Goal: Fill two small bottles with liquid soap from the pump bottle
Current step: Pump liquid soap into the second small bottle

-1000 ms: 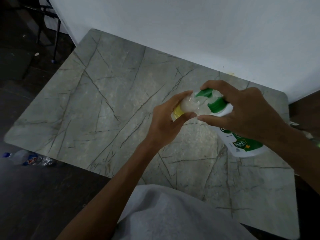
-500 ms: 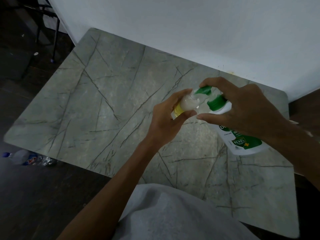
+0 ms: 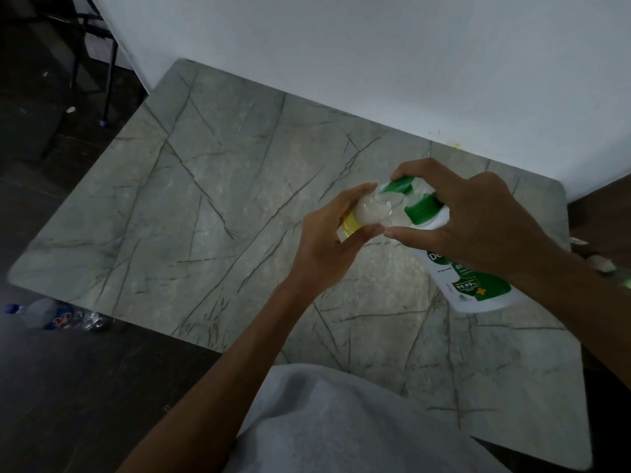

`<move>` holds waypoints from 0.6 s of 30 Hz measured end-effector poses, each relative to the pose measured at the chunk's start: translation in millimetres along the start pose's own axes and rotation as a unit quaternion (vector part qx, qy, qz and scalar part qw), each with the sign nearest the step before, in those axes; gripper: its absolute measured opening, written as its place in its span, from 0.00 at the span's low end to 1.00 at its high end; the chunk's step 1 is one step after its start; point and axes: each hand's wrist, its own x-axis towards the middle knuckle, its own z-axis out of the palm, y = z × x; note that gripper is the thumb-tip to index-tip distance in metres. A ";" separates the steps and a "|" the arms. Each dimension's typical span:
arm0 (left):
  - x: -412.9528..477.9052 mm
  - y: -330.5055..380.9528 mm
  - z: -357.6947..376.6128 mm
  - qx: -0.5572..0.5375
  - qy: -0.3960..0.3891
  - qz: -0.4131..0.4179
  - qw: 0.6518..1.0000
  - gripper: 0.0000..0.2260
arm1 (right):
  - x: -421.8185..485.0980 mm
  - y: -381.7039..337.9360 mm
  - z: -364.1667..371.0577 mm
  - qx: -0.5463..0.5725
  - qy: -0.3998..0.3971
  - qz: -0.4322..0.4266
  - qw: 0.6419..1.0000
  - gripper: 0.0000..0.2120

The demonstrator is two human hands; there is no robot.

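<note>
Table edges: the table (image 3: 205, 216) has a stone-look top, pale grey-green with dark branching veins and rounded corners. Its far edge meets a plain white wall (image 3: 341, 63), and its left and near edges drop to a dark floor (image 3: 68, 387).
Open room: a broad stretch of tabletop spreads left of the hands, out to the left edge. Both hands work over the right part.
Small bottle: the small bottle (image 3: 367, 213) is clear and rounded with a yellow band. It is tilted, with its open mouth just under the green spout.
Left hand: the left hand (image 3: 327, 247) grips the small bottle, fingers and thumb curled round it.
Pump bottle: the pump bottle (image 3: 474, 285) is smooth white plastic with a green label and leans near the table's right side. Its pump head (image 3: 399, 186) is green.
Right hand: the right hand (image 3: 478, 227) curls over the pump bottle's top, forefinger on the pump head, thumb tip just beside the left thumb.
Floor: a crumpled clear water bottle (image 3: 51, 317) lies by the table's left corner. Thin black metal legs (image 3: 109, 80) stand far left.
Near edge: grey cloth (image 3: 341, 421) overlaps it.
</note>
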 end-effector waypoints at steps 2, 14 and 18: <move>-0.2 -0.4 -0.4 0.005 0.000 0.006 1.000 0.24 | -1.3 -1.1 2.0 0.022 0.017 0.003 1.000 0.28; 1.5 -2.2 -2.6 0.008 -0.003 -0.002 1.000 0.24 | 1.4 -5.3 1.4 -0.006 -0.011 0.011 1.000 0.30; 2.6 -0.8 -3.7 0.005 -0.002 0.005 1.000 0.24 | -0.9 -6.1 7.4 0.044 0.035 0.012 0.998 0.24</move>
